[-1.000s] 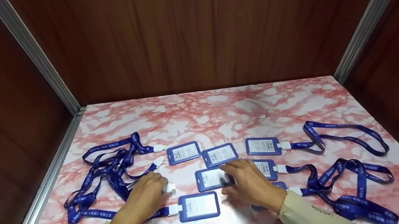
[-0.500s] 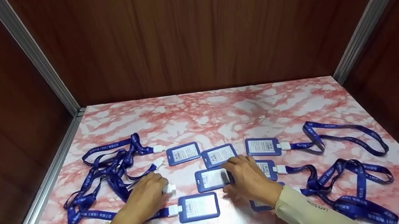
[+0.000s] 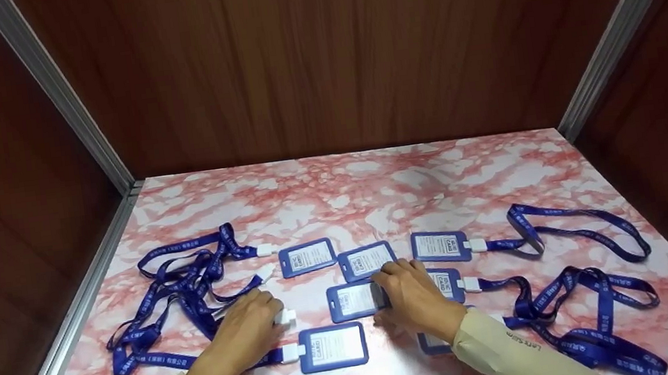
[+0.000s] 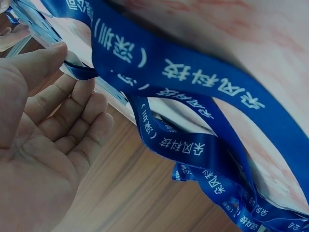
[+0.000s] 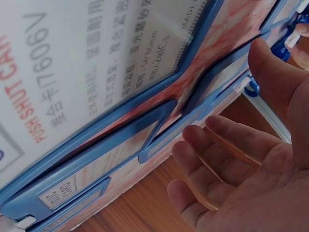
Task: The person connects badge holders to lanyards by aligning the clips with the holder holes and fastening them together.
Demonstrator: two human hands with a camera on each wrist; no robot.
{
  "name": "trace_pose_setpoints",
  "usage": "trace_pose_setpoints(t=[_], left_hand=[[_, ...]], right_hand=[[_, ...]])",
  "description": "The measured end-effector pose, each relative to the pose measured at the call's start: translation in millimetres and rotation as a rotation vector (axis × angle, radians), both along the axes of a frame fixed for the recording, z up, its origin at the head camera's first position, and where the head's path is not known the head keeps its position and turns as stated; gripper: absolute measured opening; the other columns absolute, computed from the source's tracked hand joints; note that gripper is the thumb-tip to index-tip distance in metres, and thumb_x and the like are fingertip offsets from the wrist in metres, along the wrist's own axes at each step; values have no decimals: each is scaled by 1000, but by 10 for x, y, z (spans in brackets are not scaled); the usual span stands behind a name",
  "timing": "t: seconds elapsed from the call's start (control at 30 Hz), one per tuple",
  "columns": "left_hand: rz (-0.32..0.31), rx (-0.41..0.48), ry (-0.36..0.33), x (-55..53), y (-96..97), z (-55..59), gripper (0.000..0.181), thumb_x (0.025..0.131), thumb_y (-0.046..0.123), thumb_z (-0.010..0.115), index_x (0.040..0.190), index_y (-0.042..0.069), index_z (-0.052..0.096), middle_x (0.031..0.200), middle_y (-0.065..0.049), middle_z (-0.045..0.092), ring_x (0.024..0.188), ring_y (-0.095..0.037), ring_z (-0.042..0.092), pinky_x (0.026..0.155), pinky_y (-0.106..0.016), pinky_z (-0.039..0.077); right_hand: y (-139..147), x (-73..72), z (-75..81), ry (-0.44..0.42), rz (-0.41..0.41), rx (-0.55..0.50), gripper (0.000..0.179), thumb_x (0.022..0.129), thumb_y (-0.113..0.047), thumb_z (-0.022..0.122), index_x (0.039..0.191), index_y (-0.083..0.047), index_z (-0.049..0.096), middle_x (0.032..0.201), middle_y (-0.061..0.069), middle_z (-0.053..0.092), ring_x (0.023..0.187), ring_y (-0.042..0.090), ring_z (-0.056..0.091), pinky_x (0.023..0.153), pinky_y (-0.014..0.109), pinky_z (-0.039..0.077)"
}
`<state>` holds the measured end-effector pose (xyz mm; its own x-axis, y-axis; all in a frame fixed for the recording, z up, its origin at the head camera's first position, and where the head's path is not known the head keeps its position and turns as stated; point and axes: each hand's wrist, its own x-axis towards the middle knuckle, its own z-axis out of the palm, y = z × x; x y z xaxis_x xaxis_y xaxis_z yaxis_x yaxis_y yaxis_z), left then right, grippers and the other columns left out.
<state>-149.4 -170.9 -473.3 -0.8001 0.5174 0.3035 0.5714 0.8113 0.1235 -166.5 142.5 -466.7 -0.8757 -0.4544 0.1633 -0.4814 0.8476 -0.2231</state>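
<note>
In the head view my left hand [image 3: 245, 325] is over the left lanyards, pinching a blue lanyard [image 4: 79, 72] between thumb and forefinger, as the left wrist view shows. Its white clip [image 3: 286, 316] sticks out past the fingertips, pointing right. My right hand [image 3: 416, 299] holds the right end of a blue card holder [image 3: 352, 301], thumb at the near edge and fingers at the far edge. A gap separates that holder's slotted left end from the clip. Behind the right hand, another holder [image 3: 446, 282] with a lanyard attached is partly covered.
Two loose card holders, one left [image 3: 307, 257] and one beside it [image 3: 368, 260], lie farther back. A holder [image 3: 332, 347] joined to a lanyard lies in front. Tangled lanyards [image 3: 186, 291] spread at left, more lanyards [image 3: 581, 303] at right. A wood panel [image 3: 316, 54] stands behind.
My right wrist and sleeve have shifted slightly left, while its fingers stay at the card holder. The left hand and the lanyards have barely moved.
</note>
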Motion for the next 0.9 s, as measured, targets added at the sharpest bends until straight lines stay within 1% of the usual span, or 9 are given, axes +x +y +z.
trace_pose_setpoints(t=[0.2,0.6,0.83,0.9], left_hand=[[2,3,-7,-7,1,-1,20,84,21,84,86,8,68,85,-2,61,88,-24,57,87,-44,51],[8,6,-35,-6,6,-12,19,86,20,83,87,8,68,87,-2,63,91,-25,59,89,-45,51],[-1,3,-13,1,6,-23,20,82,17,85,86,7,68,84,-3,61,87,-25,58,85,-44,52],[1,0,-15,-1,7,-25,20,83,17,85,86,8,68,85,-2,61,87,-24,58,85,-44,52]], right_hand=[[-5,-22,-2,6,-6,18,64,72,-38,93,119,-2,71,110,11,66,102,33,58,92,51,42],[-14,-52,-26,-19,-19,51,62,73,-40,92,117,-2,71,108,11,66,101,33,57,93,52,42],[-33,-68,-36,27,4,37,51,69,-36,94,102,-4,71,93,8,63,91,33,57,85,50,41],[-38,-68,-41,34,6,35,49,68,-35,94,99,-5,71,91,7,62,90,33,57,84,49,41]])
